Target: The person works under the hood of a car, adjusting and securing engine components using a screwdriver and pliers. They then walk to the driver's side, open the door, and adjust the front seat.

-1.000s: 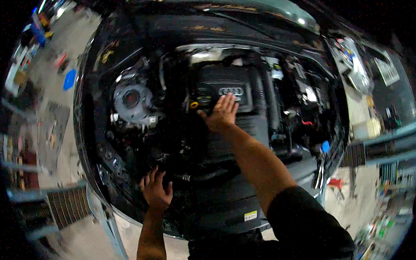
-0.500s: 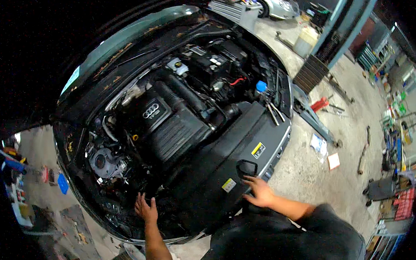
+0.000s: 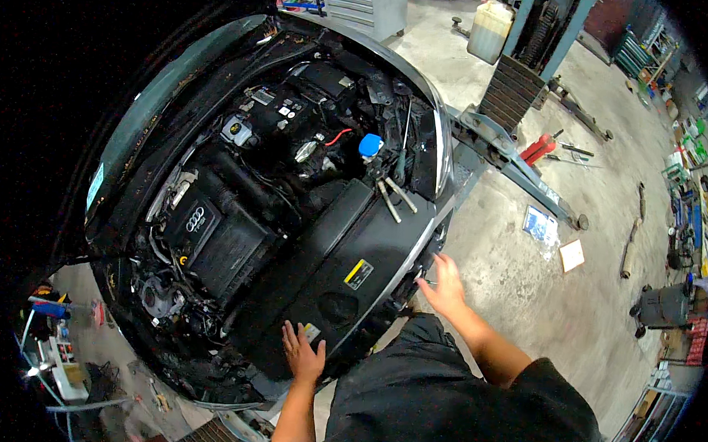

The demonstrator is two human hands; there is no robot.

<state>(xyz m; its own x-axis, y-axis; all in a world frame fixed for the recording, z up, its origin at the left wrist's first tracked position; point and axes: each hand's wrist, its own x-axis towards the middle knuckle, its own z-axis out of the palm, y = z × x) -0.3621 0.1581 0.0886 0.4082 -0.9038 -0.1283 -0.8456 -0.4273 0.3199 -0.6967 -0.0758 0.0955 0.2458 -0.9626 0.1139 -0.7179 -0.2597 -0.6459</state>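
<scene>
An open engine bay fills the middle of the head view, with a black plastic engine cover [image 3: 225, 247] on its left side. My left hand [image 3: 305, 359] lies with fingers stretched over the black front panel [image 3: 385, 242], beside a small sticker [image 3: 311, 332]; it holds nothing. Along the car's front edge, my right hand [image 3: 446, 287] has its thumb apart from its fingers and is empty. Whether it touches the bumper I cannot tell. Pliers [image 3: 393, 197] rest on the panel's far end, near a blue cap [image 3: 370, 146] and a long-shafted screwdriver [image 3: 403, 156].
A lift post [image 3: 553, 40] stands beyond the car, its arm [image 3: 522, 175] reaching along the floor. Nearby are a red-handled tool [image 3: 539, 148], a plastic bag [image 3: 541, 224], a pale square [image 3: 572, 256], a liquid-filled jug [image 3: 489, 31] and a grey drawer cabinet [image 3: 367, 8].
My view has swung, so the car sits further left. My left hand has moved from the near engine bay onto the front panel. My right hand has left the panel's dark recess for the front edge.
</scene>
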